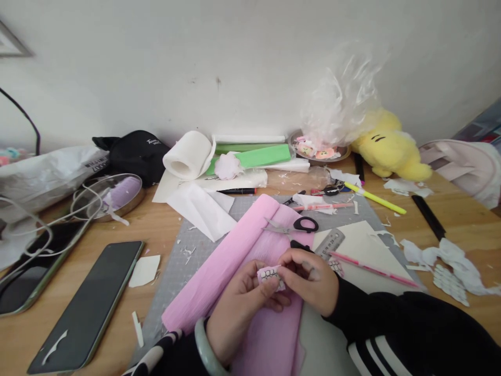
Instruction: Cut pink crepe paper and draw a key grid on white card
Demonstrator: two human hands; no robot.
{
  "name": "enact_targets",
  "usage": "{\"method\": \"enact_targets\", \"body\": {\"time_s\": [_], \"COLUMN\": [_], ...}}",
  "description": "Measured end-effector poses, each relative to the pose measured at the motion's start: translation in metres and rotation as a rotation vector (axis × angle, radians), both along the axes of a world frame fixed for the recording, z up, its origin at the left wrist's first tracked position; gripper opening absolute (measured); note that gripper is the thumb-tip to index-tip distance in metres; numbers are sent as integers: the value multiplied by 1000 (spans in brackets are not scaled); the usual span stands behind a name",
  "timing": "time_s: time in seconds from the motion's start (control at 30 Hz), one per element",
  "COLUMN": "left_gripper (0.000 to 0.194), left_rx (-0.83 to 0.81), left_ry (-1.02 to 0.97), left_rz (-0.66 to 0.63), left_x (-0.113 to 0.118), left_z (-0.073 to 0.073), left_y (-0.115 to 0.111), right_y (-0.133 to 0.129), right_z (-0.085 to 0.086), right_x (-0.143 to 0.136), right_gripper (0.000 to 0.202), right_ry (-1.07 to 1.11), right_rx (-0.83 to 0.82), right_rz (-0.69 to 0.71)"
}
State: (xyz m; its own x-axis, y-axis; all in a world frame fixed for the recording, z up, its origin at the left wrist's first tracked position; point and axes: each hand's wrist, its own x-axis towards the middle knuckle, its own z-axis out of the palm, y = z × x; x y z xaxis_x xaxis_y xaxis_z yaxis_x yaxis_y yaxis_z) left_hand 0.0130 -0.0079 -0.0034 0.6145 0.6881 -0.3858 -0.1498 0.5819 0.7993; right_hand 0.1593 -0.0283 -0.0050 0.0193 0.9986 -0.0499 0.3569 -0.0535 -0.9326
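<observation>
Between my two hands is a small pink-edged piece of paper (270, 272) with a black scalloped pattern on white. My left hand (246, 295) grips it from the left, thumb across its lower front. At its right edge, my right hand (309, 277) pinches it with the fingertips. Under both hands lies a roll of pink crepe paper (223, 261), partly unrolled. Black-handled scissors (291, 227) rest on the crepe paper just beyond my hands. A metal ruler (331, 243) and a pink pen (373, 269) lie to the right, on white paper (360, 235).
A grey cutting mat (164, 292) covers the middle of the wooden table. At left are a dark phone (90, 303) and a round dish (131, 201). Behind stand a white tissue roll (188, 154), green paper (262, 155) and a yellow plush toy (387, 146). Paper scraps (450, 266) lie at right.
</observation>
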Motion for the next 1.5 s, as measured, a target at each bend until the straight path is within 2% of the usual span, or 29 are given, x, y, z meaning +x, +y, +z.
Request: {"method": "enact_targets", "body": {"time_s": [0.23,0.47,0.77,1.13,1.37,1.5], "left_gripper": [24,22,22,19,20,17], "left_rx": [9,9,18,49,29,32], "left_ry": [17,19,37,21,36,22], "left_rz": [-3,-5,-3,-20,-22,-25], "left_x": [0,0,3,1,1,1], "left_z": [0,0,6,3,3,4], "left_y": [0,0,0,2,1,1], "right_y": [0,1,2,0,2,6], "right_z": [-4,-1,-1,1,1,3], "right_x": [1,-1,-2,-1,0,2], "right_gripper": [16,13,11,10,18,24], "right_ry": [-10,42,212,257,413,466], "right_rx": [-7,9,-148,-139,-247,-388], "right_rz": [1,-5,22,23,-45,-13]}}
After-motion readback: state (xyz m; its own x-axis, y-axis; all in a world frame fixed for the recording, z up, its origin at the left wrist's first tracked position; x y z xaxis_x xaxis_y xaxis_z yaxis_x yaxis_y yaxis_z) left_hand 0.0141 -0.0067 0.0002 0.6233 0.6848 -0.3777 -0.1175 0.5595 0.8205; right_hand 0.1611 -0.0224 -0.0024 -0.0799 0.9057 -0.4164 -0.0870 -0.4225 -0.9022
